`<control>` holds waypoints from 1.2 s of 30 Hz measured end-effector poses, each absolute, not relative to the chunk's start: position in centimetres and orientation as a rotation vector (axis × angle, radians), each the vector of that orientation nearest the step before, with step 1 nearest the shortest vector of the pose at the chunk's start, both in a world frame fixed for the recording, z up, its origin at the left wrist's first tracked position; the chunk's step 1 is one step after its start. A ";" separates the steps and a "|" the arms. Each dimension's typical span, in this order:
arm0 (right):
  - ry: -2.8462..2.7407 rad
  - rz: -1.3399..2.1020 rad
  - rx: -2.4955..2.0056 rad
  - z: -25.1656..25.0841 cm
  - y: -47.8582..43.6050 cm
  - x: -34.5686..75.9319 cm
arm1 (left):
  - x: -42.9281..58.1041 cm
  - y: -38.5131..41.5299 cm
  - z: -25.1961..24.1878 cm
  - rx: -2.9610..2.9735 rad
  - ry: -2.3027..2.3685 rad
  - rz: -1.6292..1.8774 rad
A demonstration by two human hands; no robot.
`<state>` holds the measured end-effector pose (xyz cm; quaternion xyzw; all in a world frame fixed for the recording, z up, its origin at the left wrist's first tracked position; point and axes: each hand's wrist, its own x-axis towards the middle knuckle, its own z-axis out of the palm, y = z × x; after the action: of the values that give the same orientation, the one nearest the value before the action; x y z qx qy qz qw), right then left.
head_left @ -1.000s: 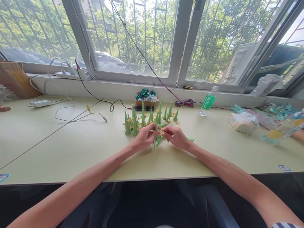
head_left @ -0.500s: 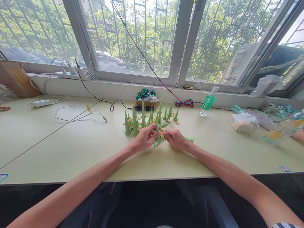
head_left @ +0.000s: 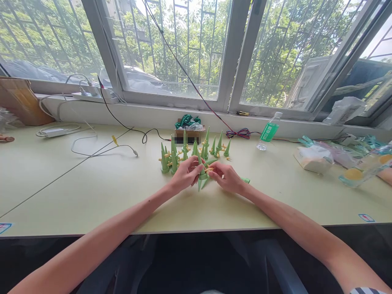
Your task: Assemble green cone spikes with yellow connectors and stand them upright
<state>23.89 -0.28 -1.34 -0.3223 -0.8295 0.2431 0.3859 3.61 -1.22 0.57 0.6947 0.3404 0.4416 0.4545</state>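
Green cones (head_left: 203, 176) — smooth plastic, semi-matt look; tabletop (head_left: 101, 192) smooth, faintly glossy; bottle (head_left: 268, 132) — clear shiny plastic; left-edge carton (head_left: 23, 102) matt brown cardboard.

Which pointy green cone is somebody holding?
The cone in the left hand, beside the right hand; other cones stand or lie on the table.

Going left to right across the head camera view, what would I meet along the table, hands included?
Brown cardboard box, white rectangular adapter, left hand, held green plastic cone, small yellow plastic piece, right hand, clear plastic bottle with green label, white paper packet.
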 end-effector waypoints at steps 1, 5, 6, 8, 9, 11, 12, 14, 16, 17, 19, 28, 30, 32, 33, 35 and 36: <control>-2.114 0.625 -0.810 -1.4 -0.3 23.9 | 3.6 -1.2 0.6 1.703 0.838 1.092; -2.131 0.589 -0.798 -1.7 -0.1 24.0 | 3.5 -1.1 0.5 1.700 0.829 1.084; -2.138 0.575 -0.798 -1.8 0.0 24.0 | 3.5 -1.1 0.4 1.709 0.829 1.080; -2.154 0.551 -0.798 -2.0 0.1 24.0 | 3.5 -1.2 0.3 1.740 0.825 1.064; -2.162 0.538 -0.799 -2.0 0.1 24.0 | 3.5 -1.3 0.3 1.760 0.823 1.052; -2.173 0.513 -0.806 -2.0 0.1 24.0 | 3.6 -1.4 0.2 1.802 0.812 1.031; -2.179 0.505 -0.812 -2.0 0.1 24.0 | 3.7 -1.5 0.2 1.823 0.806 1.023; -2.192 0.499 -0.826 -2.0 0.1 24.0 | 3.8 -1.6 0.1 1.857 0.794 1.010; -2.207 0.504 -0.843 -2.0 0.0 24.0 | 3.9 -1.7 0.1 1.880 0.786 0.996; -2.213 0.506 -0.849 -2.0 0.0 24.0 | 3.9 -1.7 0.1 1.887 0.784 0.989; -2.216 0.508 -0.856 -2.0 0.0 24.0 | 3.9 -1.7 0.1 1.892 0.782 0.981; -2.033 0.542 -0.861 -1.7 -0.1 23.8 | 3.8 -1.5 0.5 1.753 0.827 1.022; -1.997 0.568 -0.818 -1.5 -0.2 23.8 | 3.8 -1.4 0.6 1.726 0.837 1.042; -1.991 0.583 -0.783 -1.4 -0.2 23.8 | 3.7 -1.3 0.5 1.707 0.838 1.058; -1.996 0.584 -0.771 -1.4 -0.2 23.8 | 3.6 -1.3 0.5 1.699 0.836 1.062; -2.008 0.566 -0.755 -1.5 -0.2 23.8 | 3.6 -1.3 0.5 1.688 0.831 1.066; -2.012 0.552 -0.750 -1.5 -0.2 23.8 | 3.6 -1.3 0.4 1.686 0.830 1.066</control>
<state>23.84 -0.21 -1.51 -0.3028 -0.8123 0.2227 0.4459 3.56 -1.27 0.45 0.6882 0.3388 0.4352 0.4713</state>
